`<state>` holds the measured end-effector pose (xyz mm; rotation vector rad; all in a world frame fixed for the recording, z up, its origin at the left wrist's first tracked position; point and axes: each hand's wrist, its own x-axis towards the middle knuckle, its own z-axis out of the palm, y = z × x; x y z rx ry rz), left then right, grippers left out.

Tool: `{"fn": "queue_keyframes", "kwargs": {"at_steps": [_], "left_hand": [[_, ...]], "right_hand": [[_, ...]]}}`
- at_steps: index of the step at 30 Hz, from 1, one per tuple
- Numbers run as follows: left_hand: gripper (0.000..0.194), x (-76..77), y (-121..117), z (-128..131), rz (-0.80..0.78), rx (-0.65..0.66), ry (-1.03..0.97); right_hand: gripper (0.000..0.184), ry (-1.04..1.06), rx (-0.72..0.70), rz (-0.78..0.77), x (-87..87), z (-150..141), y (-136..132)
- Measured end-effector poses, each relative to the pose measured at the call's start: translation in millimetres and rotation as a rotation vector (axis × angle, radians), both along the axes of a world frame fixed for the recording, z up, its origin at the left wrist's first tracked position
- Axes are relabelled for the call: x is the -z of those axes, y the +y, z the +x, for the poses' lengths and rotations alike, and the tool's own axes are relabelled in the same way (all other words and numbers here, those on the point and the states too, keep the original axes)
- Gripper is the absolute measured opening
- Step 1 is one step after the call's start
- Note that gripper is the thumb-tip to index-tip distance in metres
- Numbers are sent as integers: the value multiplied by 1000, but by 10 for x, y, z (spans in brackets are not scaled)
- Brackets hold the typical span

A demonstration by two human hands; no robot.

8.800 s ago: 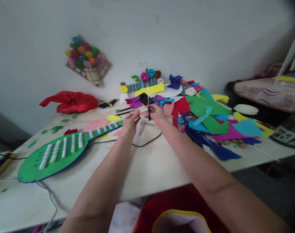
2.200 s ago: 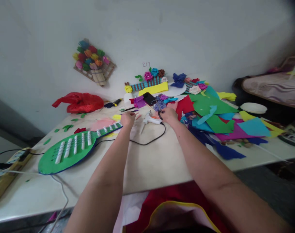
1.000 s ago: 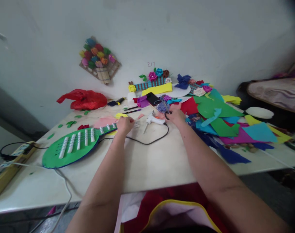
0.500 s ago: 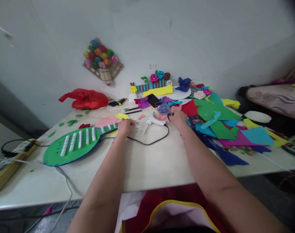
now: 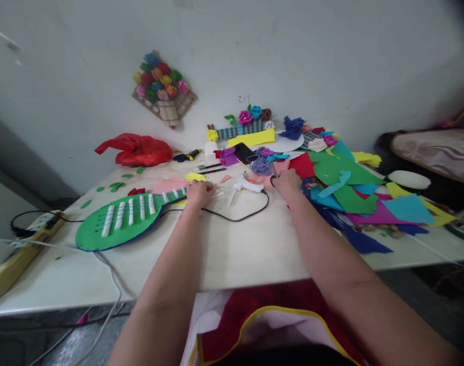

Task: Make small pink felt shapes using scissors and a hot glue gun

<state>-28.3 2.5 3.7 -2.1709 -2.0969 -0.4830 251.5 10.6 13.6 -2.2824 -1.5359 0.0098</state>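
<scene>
Scissors (image 5: pixel 272 180) were gripped in the right hand (image 5: pixel 288 184), blades projecting beyond the fingers; the left hand (image 5: pixel 199 193) was observed at the neck of the guitar (image 5: pixel 126 224), fingers curled, grip not determinable

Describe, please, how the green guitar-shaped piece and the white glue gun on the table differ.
Size: the green guitar-shaped piece is far larger than the white glue gun.
Look: the guitar-shaped piece carries white strips; the glue gun has a black cord.
Place: the guitar-shaped piece has its neck end at the left hand; the glue gun is between the left hand and the right hand.
Both rest on the table.
</scene>
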Motion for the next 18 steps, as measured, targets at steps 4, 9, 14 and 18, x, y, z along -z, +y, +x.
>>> {"fn": "queue_keyframes", "kwargs": {"at_steps": [4,9,14,18], "left_hand": [[25,13,9,12,6,35,36],[26,33,24,23,15,23,40],[36,46,25,42,46,-7,-32],[35,46,26,44,32,-20,-31]], "right_hand": [[46,-6,1,-29,52,38,50],[50,6,-5,-50,70,35,64],[52,-8,-27,-22,63,18,31],[52,-1,-41,-31,84,20,46]]}}
